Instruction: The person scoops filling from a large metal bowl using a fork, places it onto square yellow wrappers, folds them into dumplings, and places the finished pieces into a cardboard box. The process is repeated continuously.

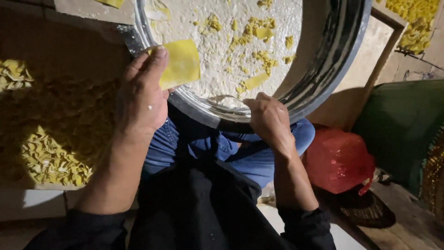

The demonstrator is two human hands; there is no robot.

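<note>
A large round metal basin (333,60) rests against my lap, its floured bottom strewn with yellow dough scraps (259,32). My left hand (141,95) holds a square yellow dough wrapper (182,62) over the basin's near rim. My right hand (268,118) is closed around a thin metal utensil (226,99) whose tip lies just inside the rim; the handle is hidden in the fist.
A heap of folded yellow dumplings (51,157) covers the board at my left. More yellow pieces (416,23) lie on a tray at the upper right. A red plastic bag (337,159) and a green container (402,125) stand to the right of my knees.
</note>
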